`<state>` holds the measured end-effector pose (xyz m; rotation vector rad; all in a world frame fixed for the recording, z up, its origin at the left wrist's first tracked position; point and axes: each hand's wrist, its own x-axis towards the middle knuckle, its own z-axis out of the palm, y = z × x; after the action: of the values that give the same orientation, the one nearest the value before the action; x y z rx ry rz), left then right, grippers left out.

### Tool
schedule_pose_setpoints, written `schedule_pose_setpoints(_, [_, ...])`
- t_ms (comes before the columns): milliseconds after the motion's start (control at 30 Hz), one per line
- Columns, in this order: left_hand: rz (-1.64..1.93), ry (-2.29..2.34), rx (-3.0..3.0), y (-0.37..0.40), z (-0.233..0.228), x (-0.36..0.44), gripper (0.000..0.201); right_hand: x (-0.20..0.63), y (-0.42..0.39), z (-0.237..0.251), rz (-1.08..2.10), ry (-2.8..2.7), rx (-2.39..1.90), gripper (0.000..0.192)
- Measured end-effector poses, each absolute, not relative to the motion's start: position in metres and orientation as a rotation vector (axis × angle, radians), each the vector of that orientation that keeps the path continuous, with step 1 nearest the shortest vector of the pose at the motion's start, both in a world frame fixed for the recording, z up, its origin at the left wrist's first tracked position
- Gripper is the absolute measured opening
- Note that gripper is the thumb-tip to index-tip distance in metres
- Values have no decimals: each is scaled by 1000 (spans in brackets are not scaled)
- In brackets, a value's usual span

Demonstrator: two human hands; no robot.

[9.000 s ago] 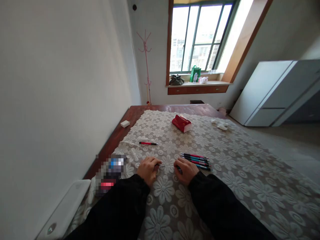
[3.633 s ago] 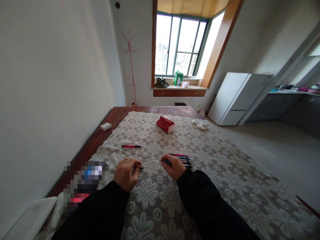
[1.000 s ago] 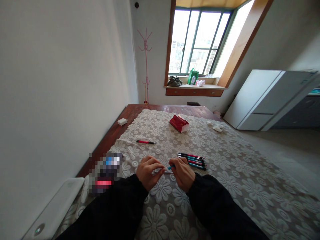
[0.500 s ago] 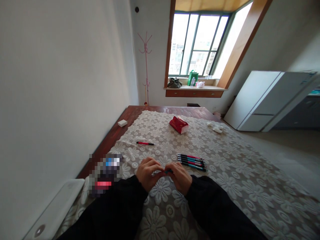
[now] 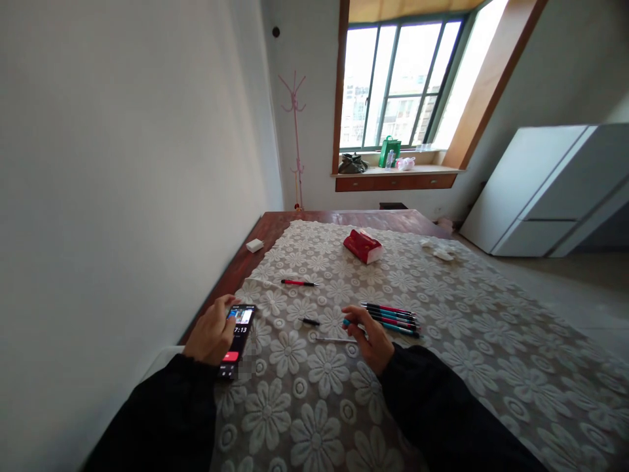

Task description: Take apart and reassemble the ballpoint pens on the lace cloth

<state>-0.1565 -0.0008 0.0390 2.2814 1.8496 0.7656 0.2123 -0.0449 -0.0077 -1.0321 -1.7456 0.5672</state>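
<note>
Phone (image 5: 240,341) partly behind left hand (image 5: 211,333) reads "7:13".

Wears loose, long, plain black fabric sleeves (image 5: 442,406), matte and softly creased, narrowing toward close-fitting cuffs (image 5: 386,368) of the same black; leaves the fingers (image 5: 361,314) bare.

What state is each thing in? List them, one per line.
phone: screen lit, left hand at it
teal pen piece: held in right hand
short black piece: lying loose on tablecloth
thin pale rod: lying by the right hand
red-and-black pen: lying alone
pen row: lying side by side
red packet: lying on the tablecloth
fridge: doors shut
drawers: closed
</note>
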Motion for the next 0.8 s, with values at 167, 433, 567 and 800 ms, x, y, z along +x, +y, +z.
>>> schedule_pose_setpoints(167, [601,1905,2285,-5,17,-179,41,213,-45,-9,572,-1743,-1034,27])
schedule_pose_setpoints(433, [878,1899,2177,-11,19,-184,40,214,-43,-12,559,-1750,-1041,26])
schedule_pose_setpoints(567, [942,1872,2138,-9,-1,-193,42,214,-44,-11,539,-1749,-1040,25])
schedule_pose_setpoints(800, [978,1972,2058,-10,-6,-190,38,213,-44,-9,506,-1771,-1021,24])
